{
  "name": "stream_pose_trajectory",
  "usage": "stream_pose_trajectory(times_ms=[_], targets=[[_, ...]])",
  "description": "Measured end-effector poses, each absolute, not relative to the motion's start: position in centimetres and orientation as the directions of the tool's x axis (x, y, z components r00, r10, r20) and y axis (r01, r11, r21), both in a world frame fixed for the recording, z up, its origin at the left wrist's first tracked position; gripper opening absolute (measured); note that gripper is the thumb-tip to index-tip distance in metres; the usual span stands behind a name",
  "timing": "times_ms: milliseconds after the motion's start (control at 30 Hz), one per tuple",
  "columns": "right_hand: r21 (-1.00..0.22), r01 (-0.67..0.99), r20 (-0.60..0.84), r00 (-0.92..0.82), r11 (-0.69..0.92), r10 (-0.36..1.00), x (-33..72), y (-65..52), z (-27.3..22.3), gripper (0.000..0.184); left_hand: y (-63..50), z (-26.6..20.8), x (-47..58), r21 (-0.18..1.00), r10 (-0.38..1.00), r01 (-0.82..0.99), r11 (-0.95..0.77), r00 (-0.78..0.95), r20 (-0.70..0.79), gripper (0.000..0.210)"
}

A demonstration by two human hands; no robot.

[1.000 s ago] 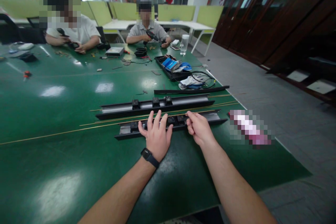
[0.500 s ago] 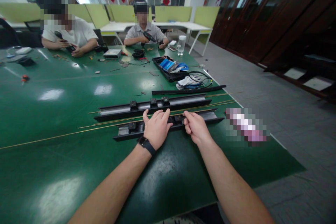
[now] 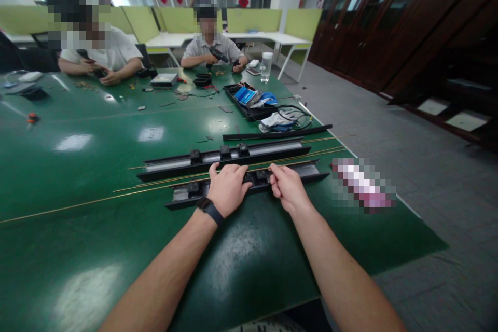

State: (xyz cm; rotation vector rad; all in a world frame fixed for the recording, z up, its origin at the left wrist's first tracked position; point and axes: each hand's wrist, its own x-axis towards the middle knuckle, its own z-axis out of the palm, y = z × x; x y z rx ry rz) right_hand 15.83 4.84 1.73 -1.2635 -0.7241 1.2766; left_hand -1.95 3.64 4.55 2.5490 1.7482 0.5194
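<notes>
So I've got the near black channel (image 3: 309, 170) lying right in front of me on the green table (image 3: 155, 259), three black blocks (image 3: 193, 188) visible in it, maybe more under my fingers. My right hand (image 3: 286, 187) is pinching a long brass-coloured rod (image 3: 93, 203) between thumb and forefinger, just above that channel. My left hand (image 3: 227, 187) is bent over the channel's middle, fingers close together; can't tell if it's actually gripping anything. Just behind is one far channel (image 3: 264, 156), also with three blocks, and I count at least two more thin rods between the channels. Past that: one black strip (image 3: 278, 134), one grey-white glove (image 3: 276, 122), one black tray (image 3: 240, 108) with blue stuff in it. One blurred-out pink thing (image 3: 361, 184) sits off to the right. Two people are sitting across the table, one holding a drill-like tool (image 3: 218, 54). Compared with a second ago, my left fingers were spread wide and now they're drawn in; the right hand's pinch looks the same.
</notes>
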Motion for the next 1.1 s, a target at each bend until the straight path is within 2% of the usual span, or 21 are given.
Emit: stream_pose_trajectory(times_ms=[267, 667, 800, 933, 1100], targets=[[-0.942, -0.290, -0.238, 0.221, -0.169, 0.946, 15.8, 4.9, 1.7, 0.029, 4.1, 4.8, -0.6, 0.210, 0.890, 0.880, -0.425, 0.364, 0.274, 0.055], [-0.945, -0.284, -0.226, 0.214, -0.161, 0.950, 15.8, 4.8, 1.7, 0.025, 4.7, 4.4, 0.5, 0.270, 0.885, 0.849, -0.454, 0.394, 0.249, 0.046], [-0.943, -0.291, -0.228, 0.210, -0.162, 0.951, 15.8, 4.9, 1.7, 0.025, 4.0, 4.6, 0.4, 0.245, 0.863, 0.849, -0.468, 0.379, 0.333, 0.052], [-0.938, -0.302, -0.238, 0.213, -0.168, 0.948, 15.8, 4.9, 1.7, 0.025, 1.5, 4.9, 0.4, 0.220, 0.850, 0.873, -0.435, 0.317, 0.421, 0.048], [-0.936, -0.310, -0.244, 0.221, -0.169, 0.944, 15.7, 4.9, 1.8, 0.022, -2.4, 4.5, 0.9, 0.218, 0.856, 0.876, -0.430, 0.319, 0.406, 0.044]])
